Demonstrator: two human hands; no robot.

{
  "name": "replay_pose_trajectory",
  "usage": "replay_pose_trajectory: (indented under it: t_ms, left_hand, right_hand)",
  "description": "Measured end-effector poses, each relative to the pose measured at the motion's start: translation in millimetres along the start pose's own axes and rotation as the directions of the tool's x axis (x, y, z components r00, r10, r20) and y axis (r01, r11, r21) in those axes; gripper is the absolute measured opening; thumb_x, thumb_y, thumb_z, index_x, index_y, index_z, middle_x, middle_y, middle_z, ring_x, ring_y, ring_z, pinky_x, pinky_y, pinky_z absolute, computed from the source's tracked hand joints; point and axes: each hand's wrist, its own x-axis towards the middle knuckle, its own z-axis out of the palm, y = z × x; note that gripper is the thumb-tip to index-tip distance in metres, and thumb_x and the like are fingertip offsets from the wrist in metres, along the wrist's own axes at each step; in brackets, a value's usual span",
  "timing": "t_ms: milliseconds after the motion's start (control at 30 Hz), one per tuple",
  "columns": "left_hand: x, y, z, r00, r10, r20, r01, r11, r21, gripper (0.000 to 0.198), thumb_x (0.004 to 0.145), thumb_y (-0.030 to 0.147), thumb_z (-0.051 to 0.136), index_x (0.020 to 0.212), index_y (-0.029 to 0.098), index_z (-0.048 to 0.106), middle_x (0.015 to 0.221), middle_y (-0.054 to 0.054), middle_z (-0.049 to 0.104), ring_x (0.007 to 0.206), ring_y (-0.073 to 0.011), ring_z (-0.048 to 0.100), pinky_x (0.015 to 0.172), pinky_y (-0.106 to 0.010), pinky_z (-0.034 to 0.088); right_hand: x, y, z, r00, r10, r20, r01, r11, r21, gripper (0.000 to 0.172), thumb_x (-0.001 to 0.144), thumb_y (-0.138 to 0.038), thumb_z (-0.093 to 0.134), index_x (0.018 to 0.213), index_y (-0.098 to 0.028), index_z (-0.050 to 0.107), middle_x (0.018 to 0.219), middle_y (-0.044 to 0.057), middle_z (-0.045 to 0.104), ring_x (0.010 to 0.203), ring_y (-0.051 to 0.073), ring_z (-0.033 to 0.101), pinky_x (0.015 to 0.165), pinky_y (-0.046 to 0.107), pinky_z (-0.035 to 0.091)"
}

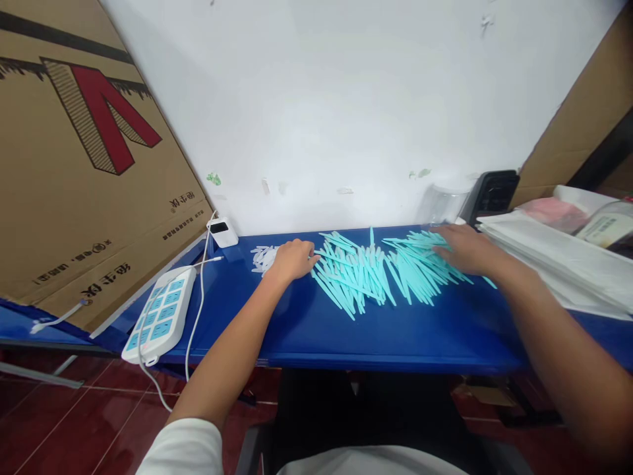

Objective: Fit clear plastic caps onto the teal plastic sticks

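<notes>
A spread of several thin turquoise plastic sticks (368,274) lies across the back middle of a blue table (346,336). My left hand (293,260) rests at the left end of the spread, fingers curled and pinched at the stick ends. My right hand (465,249) lies flat on the right part of the sticks, fingers stretched toward the left. A small heap of clear white caps (262,257) sits just left of my left hand.
A white power strip (155,315) with cable hangs at the table's left edge, a white charger (223,232) behind it. A big cardboard box (84,158) leans at left. Stacked white sheets (558,254), a clear jar (442,203) and a black device (492,194) stand at right.
</notes>
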Motion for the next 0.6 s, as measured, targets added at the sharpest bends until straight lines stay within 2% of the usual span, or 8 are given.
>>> replay_pose_trajectory:
  t_ms: [67, 133, 367, 467, 600]
  left_hand:
    - [0.0, -0.2, 0.0, 1.0, -0.001, -0.004, 0.001, 1.0, 0.001, 0.035, 0.097, 0.052, 0.053, 0.105, 0.022, 0.071, 0.104, -0.012, 0.072, 0.096, -0.03, 0.069, 0.083, -0.037, 0.05]
    - [-0.1, -0.3, -0.1, 1.0, -0.005, -0.014, 0.005, 1.0, 0.006, 0.035, 0.096, 0.051, 0.053, 0.105, 0.023, 0.071, 0.104, -0.012, 0.072, 0.096, -0.0301, 0.069, 0.082, -0.037, 0.05]
    - [-0.5, 1.3, -1.7, 1.0, -0.002, 0.012, 0.002, 1.0, 0.0, 0.035, 0.096, 0.051, 0.053, 0.103, 0.022, 0.071, 0.101, -0.012, 0.072, 0.094, -0.0303, 0.069, 0.081, -0.037, 0.05]
    - [-0.8, 1.8, -2.9, 1.0, -0.006, 0.015, 0.006, 1.0, 0.002, 0.035, 0.097, 0.052, 0.053, 0.104, 0.022, 0.071, 0.103, -0.013, 0.071, 0.096, -0.0307, 0.069, 0.082, -0.038, 0.05]
    - [-0.7, 1.5, -3.2, 1.0, -0.02, 0.006, 0.02, 1.0, 0.005, 0.035, 0.097, 0.052, 0.053, 0.105, 0.022, 0.071, 0.104, -0.013, 0.071, 0.096, -0.0303, 0.069, 0.083, -0.037, 0.05]
  right_hand:
    - [5.3, 15.8, 6.7, 0.996, 0.027, 0.083, -0.024, 0.999, -0.032, 0.051, 0.102, -0.024, 0.047, 0.15, -0.008, 0.049, 0.152, 0.023, 0.051, 0.138, 0.034, 0.046, 0.105, 0.042, 0.038]
    - [3.0, 23.8, 11.6, 0.992, 0.063, 0.105, -0.056, 0.996, -0.065, 0.047, 0.1, -0.023, 0.049, 0.145, -0.009, 0.055, 0.145, 0.024, 0.056, 0.131, 0.034, 0.052, 0.099, 0.041, 0.04]
    - [-34.3, 10.5, 1.8, 0.993, 0.113, 0.016, -0.109, 0.982, -0.157, 0.035, 0.101, -0.033, 0.047, 0.124, -0.017, 0.069, 0.124, 0.017, 0.07, 0.11, 0.032, 0.063, 0.08, 0.039, 0.037]
    - [-45.9, 4.2, -3.7, 0.986, 0.167, -0.006, -0.166, 0.977, -0.137, 0.032, 0.101, -0.037, 0.047, 0.112, -0.021, 0.072, 0.111, 0.015, 0.075, 0.099, 0.032, 0.066, 0.075, 0.038, 0.037]
    - [-57.2, 3.7, -4.8, 0.981, 0.189, -0.049, -0.192, 0.977, -0.093, 0.031, 0.099, -0.04, 0.049, 0.106, -0.023, 0.074, 0.105, 0.013, 0.076, 0.093, 0.031, 0.067, 0.073, 0.037, 0.038]
